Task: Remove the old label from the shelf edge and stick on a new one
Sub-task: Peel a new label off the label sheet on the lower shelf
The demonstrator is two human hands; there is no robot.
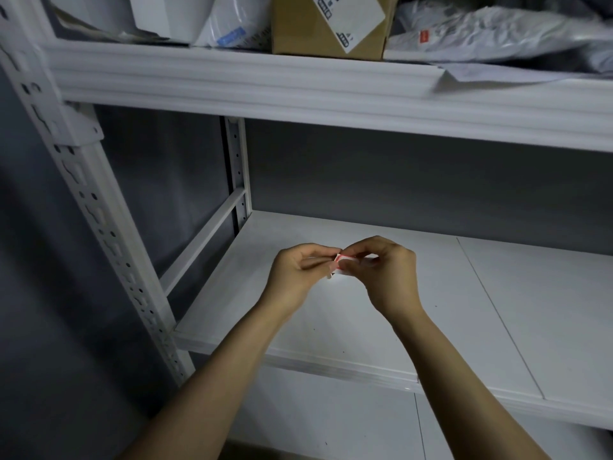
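Both my hands meet over the middle shelf board [431, 293], pinching a small white label with red edging [339, 259] between them. My left hand [298, 270] grips its left side with thumb and fingertips, and my right hand [384, 270] pinches its right side. The label looks folded or curled, and fingers hide most of it. The front edge of the upper shelf [298, 91] runs white across the top, and no label shows on it. The front edge of the middle shelf [331, 363] passes below my forearms.
A white slotted upright [99, 210] stands at the left. On the top shelf sit a cardboard box [331, 24], white packages [232, 21] and grey plastic mailer bags [497, 34]. A sheet of paper [464, 78] hangs over that shelf's edge. A grey wall lies behind.
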